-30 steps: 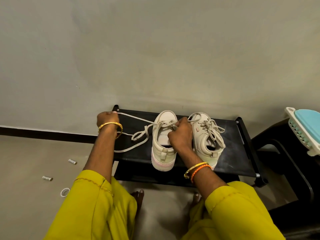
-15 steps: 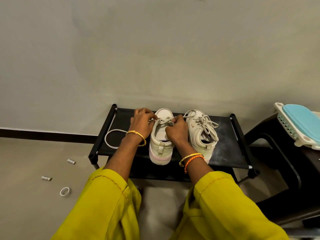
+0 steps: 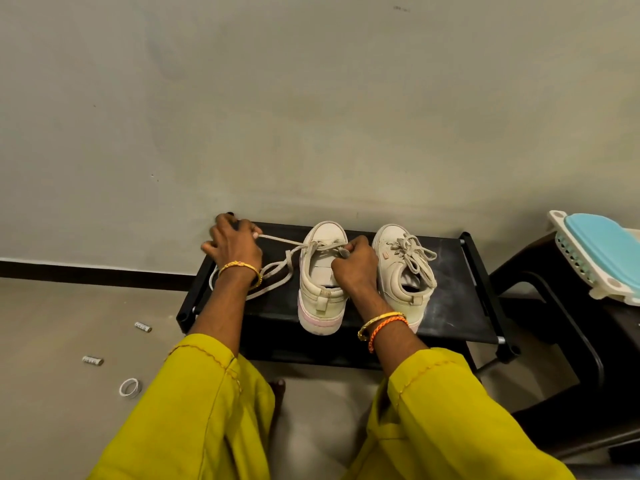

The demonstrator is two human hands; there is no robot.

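**Head view.** We recorded the lacing of a pale shoe [image 3: 322,299], which stood heel toward us on a low black shelf [image 3: 460,303] in the middle of the frame.

- **Left hand:** The left hand [image 3: 235,247], at the shelf's upper left corner, had its fingers curled round one run of the lace [image 3: 280,241]. It held that run taut from the eyelets nearest the toe.
- **Right hand:** The right hand [image 3: 356,268] rested over the shoe's opening and pinched the other lace end just beside those same eyelets.
- **Progress:** We judged the work to be at an early stage. The lace crossed only at the toe end, and the tongue below it lay bare as far as the hand let us see. A long slack loop of lace lay on the shelf left of the shoe. The remaining eyelets and the knot were left to do.
- **Surroundings:** The second shoe [image 3: 394,271], just right of the first, was already laced and tied in a bow. At the lower left of the frame, two small metal cylinders [image 3: 143,327] and a ring of tape [image 3: 130,388] lay on the floor [image 3: 69,306]. A blue-lidded basket [image 3: 595,251] sat at the right edge.
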